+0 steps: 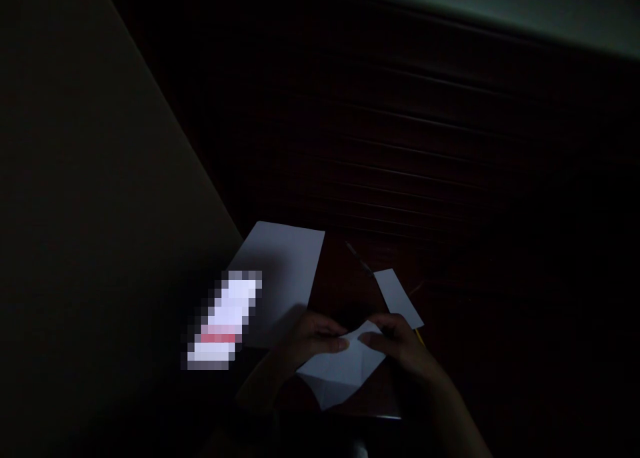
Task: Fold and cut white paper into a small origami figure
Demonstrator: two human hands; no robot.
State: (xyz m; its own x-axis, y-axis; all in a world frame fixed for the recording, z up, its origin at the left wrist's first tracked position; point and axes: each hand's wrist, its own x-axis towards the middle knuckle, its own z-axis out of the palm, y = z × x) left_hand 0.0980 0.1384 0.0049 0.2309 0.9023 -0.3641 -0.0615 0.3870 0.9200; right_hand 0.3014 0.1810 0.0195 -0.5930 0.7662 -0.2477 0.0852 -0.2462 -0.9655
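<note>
The scene is very dark. A white folded paper (340, 371) lies on a dark wooden table (345, 285) in front of me. My left hand (313, 338) pinches its upper edge from the left, fingers closed on the sheet. My right hand (397, 341) presses and grips the same edge from the right, fingertips almost meeting the left ones. A narrow paper strip (397, 297) lies just beyond my right hand.
A larger white sheet (285, 265) lies at the back left of the table. A bright blurred rectangular object (223, 321) rests beside it. A thin dark tool (360, 258), perhaps scissors or a pen, lies behind. A pale wall (90, 211) stands on the left.
</note>
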